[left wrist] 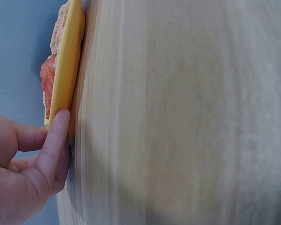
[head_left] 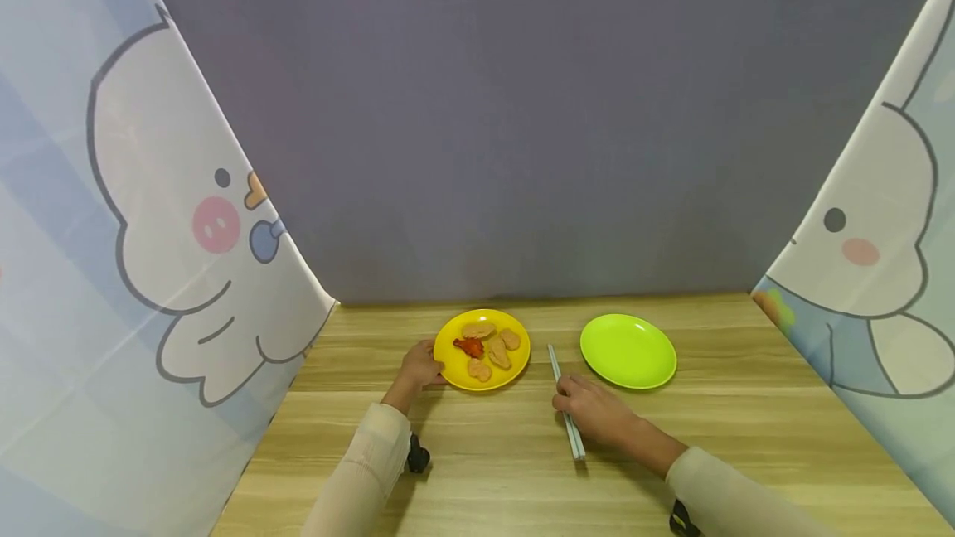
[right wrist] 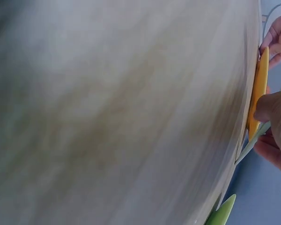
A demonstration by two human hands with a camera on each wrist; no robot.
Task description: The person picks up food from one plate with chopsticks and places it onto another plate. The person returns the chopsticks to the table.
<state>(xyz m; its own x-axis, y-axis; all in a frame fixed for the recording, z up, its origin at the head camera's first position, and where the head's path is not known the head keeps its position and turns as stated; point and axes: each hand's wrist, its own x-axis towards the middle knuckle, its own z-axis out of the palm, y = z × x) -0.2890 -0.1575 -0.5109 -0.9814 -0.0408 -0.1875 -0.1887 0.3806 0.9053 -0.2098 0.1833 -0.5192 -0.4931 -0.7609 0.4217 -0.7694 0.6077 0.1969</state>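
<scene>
My left hand (head_left: 420, 365) pinches the left rim of a yellow plate (head_left: 448, 374); in the left wrist view the thumb is on the upper side and fingers reach under the edge. On that plate lie a red drumstick (head_left: 470, 347) and several tan, nugget-like pieces, one of them at the front (head_left: 479, 370). Between the two plates my right hand (head_left: 593, 411) holds a pair of pale chopsticks (head_left: 573, 437). Their far tips point away from me, and in the right wrist view they seem to touch the table. A green plate (head_left: 628, 351) stands beyond the right hand with nothing on it.
The wood-grain table (head_left: 492, 471) ends at a grey back panel (head_left: 522, 123). Cartoon-printed cloths (head_left: 149, 288) slope up on the left and right sides. Dark wrist gear (head_left: 418, 454) hangs below the left sleeve, with more by the right sleeve.
</scene>
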